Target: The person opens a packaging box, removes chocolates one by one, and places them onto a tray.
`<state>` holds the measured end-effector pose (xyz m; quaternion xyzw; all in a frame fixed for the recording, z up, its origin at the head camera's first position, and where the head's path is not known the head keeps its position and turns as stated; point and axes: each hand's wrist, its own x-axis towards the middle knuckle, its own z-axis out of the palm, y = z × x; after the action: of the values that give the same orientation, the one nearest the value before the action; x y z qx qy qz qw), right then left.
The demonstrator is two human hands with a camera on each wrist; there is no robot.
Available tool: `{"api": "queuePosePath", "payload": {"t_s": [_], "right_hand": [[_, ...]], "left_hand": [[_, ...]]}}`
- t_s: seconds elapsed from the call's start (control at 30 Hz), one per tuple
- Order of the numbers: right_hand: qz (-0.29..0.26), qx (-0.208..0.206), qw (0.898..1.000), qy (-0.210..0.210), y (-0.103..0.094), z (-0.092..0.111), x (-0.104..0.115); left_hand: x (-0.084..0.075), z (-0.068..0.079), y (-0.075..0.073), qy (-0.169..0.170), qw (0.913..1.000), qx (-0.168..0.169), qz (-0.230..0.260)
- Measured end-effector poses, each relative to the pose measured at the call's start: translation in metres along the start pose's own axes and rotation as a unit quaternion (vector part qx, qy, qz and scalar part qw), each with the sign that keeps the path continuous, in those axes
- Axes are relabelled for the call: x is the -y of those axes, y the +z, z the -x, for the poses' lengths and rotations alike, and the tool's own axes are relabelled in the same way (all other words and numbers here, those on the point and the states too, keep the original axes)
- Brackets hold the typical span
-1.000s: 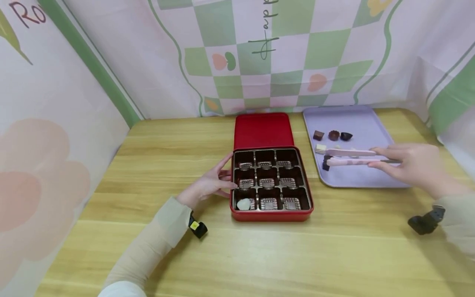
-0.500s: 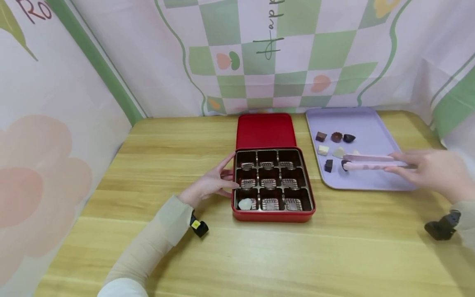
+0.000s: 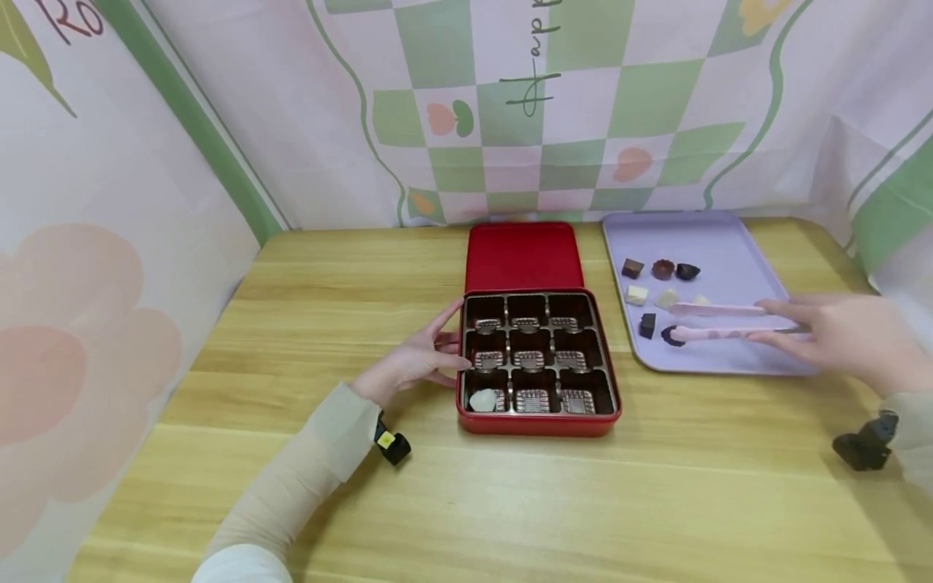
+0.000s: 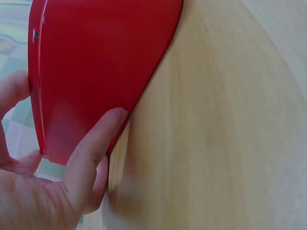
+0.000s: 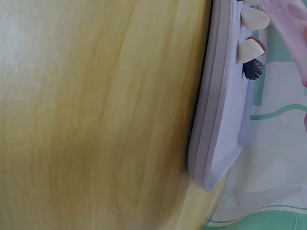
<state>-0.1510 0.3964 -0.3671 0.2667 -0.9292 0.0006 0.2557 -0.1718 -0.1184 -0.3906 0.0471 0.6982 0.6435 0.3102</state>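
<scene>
My left hand (image 3: 415, 361) rests its spread fingers against the left side of the red tin box (image 3: 538, 424), seen close up in the left wrist view. The box has a dark divided insert, with a white chocolate (image 3: 483, 400) in its front left compartment. My right hand (image 3: 845, 332) holds pink tongs (image 3: 717, 310) over the lilac tray (image 3: 717, 358). Their arms are parted, and the nearer tip overlaps a round dark chocolate (image 3: 670, 338). A dark cube chocolate (image 3: 647, 325) lies left of it. In the right wrist view the tongs (image 5: 290, 36) show partly.
More chocolates lie in rows on the tray, among them a white block (image 3: 636, 295), a brown cube (image 3: 632, 268), a fluted brown one (image 3: 662, 269) and a dark shell (image 3: 688, 271). The red lid (image 3: 523, 256) lies behind the box. A patterned cloth (image 3: 503, 174) hangs behind the table.
The tongs have moved right from the dark cube to the round dark chocolate, and their arms have spread a little since half a second ago. My left hand stays at the box.
</scene>
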Motion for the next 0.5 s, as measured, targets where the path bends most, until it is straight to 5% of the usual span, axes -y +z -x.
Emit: {"api": "queuePosePath", "payload": {"t_s": [0.23, 0.37, 0.5], "right_hand": [[-0.014, 0.016, 0.999, 0.031, -0.006, -0.004, 0.004], [-0.024, 0.065, 0.995, 0.074, -0.016, -0.013, 0.018], [-0.027, 0.06, 0.997, 0.045, -0.017, -0.024, 0.032]], "left_hand": [[-0.001, 0.001, 0.0, 0.002, 1.0, 0.002, 0.001], [0.0, 0.0, 0.0, 0.0, 1.0, 0.0, 0.001], [0.0, 0.0, 0.0, 0.0, 1.0, -0.005, -0.003]]}}
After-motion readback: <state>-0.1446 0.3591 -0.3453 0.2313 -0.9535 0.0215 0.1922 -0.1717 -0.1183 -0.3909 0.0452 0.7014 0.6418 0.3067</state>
